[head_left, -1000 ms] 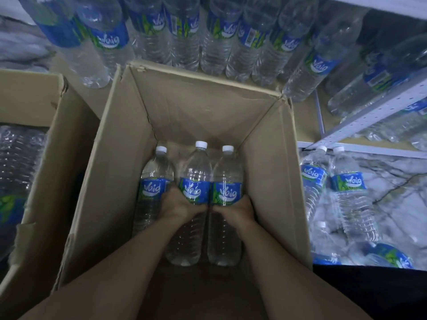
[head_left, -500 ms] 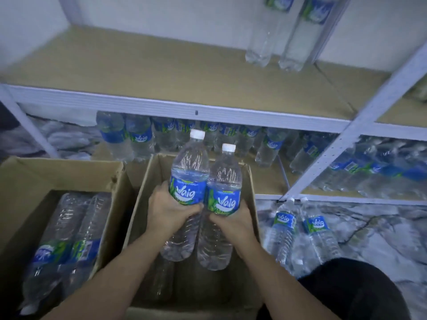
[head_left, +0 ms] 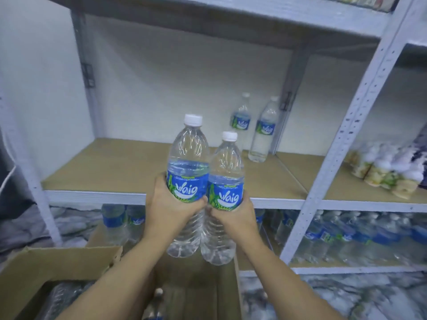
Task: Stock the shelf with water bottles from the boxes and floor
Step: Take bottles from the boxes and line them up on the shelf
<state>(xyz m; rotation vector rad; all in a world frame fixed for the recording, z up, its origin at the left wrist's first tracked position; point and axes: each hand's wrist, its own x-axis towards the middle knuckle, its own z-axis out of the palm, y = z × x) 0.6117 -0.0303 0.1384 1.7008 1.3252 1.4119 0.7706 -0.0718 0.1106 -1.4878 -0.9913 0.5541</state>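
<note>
Two upright water bottles, caps up, are held side by side and touching: the taller-held left bottle (head_left: 187,181) clamped at its label in the left hand (head_left: 169,207), the right bottle (head_left: 225,195) likewise in the right hand (head_left: 235,218). They hover above an open cardboard box (head_left: 203,289) with at least one bottle left inside. The middle shelf board (head_left: 115,167) lies ahead of both, nearly bare: two shelved bottles (head_left: 263,132) stand at its back right.

The single head-worn view looks forward and slightly down at a near shelf (head_left: 129,167), hands close below.
</note>
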